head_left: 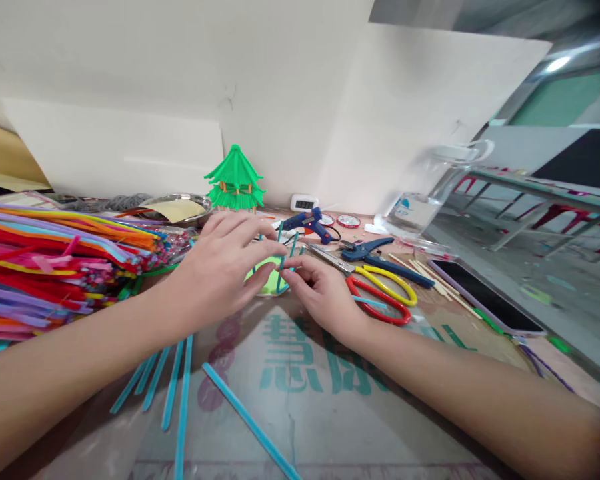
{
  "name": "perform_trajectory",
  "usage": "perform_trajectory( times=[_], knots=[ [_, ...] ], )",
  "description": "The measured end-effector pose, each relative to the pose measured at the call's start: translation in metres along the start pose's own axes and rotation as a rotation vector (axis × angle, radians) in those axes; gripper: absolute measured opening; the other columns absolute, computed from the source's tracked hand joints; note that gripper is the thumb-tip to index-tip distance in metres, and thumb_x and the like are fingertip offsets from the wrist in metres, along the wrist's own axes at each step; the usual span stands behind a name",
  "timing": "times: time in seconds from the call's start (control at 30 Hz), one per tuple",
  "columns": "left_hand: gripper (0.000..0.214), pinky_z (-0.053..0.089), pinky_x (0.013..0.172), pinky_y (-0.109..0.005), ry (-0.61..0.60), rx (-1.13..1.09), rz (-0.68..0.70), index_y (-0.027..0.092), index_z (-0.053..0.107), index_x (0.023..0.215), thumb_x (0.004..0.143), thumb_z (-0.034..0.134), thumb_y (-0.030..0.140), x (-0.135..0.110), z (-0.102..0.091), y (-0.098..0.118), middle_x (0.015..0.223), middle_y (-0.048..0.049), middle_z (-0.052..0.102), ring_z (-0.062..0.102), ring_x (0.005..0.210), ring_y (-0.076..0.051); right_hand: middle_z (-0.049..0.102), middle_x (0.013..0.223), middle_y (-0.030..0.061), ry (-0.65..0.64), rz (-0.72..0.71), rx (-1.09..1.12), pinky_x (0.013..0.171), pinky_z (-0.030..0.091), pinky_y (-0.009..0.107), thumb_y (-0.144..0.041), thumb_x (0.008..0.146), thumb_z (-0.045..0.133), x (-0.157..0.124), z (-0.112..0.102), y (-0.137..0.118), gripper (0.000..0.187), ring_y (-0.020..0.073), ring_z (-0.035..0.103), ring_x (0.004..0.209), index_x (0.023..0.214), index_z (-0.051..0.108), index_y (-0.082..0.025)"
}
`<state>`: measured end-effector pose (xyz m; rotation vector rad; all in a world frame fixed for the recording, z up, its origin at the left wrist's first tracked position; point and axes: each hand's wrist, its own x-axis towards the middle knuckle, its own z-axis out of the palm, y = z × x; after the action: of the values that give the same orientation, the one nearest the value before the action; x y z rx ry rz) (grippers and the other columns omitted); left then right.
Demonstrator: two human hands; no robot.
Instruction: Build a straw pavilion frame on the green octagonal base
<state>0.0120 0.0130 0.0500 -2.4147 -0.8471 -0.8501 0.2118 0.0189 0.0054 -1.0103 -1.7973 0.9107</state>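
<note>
Both hands meet over a small piece with a light green base and thin upright teal pipe cleaners. My left hand reaches over it from the left, thumb and fingers closed around one teal pipe cleaner. From the right, my right hand pinches the same pipe cleaner between thumb and forefinger. Part of the base is hidden behind my left fingers. Closer to me, several light blue pipe cleaners lie fanned below my left forearm, and a single blue pipe cleaner lies slantwise.
Bundled colourful pipe cleaners fill the left side. Behind stand a green tiered pagoda-like model, a timer and a glue gun. To the right lie scissors, blue-handled pliers, a phone and a plastic jug.
</note>
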Motion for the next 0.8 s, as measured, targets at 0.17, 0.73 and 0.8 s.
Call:
perform_trajectory(
  times=[0.17,0.73,0.8],
  knots=[
    [0.042,0.041,0.106,-0.043,0.052,-0.094,-0.093,0.014,0.051,0.131,0.09,0.053,0.023,0.004,-0.009,0.0,0.126,-0.0123,0.065,0.058,0.121,-0.027,0.044,0.058,-0.0064,0.003,0.023,0.012,0.049,0.026,0.026,-0.038,0.09,0.057,0.002,0.0,0.003,0.023,0.011,0.036,0.052,0.097,0.063,-0.018],
    [0.03,0.044,0.08,-0.032,-0.216,-0.105,-0.234,0.022,0.076,0.099,0.092,0.049,0.033,0.015,-0.037,-0.03,0.096,-0.0055,0.071,0.064,0.094,-0.022,0.037,0.056,-0.0113,0.261,-0.008,0.269,0.048,0.028,0.024,-0.045,0.09,0.06,0.007,-0.019,0.014,0.025,0.0101,0.032,0.049,0.093,0.045,-0.025],
    [0.029,0.045,0.079,-0.03,-0.233,-0.108,-0.23,0.024,0.076,0.1,0.092,0.05,0.032,0.015,-0.038,-0.028,0.099,-0.0038,0.072,0.065,0.093,-0.021,0.035,0.055,-0.0114,0.254,0.031,0.297,0.047,0.029,0.024,-0.045,0.089,0.06,0.013,-0.021,0.019,0.025,0.0106,0.03,0.048,0.093,0.046,-0.026]
  ],
)
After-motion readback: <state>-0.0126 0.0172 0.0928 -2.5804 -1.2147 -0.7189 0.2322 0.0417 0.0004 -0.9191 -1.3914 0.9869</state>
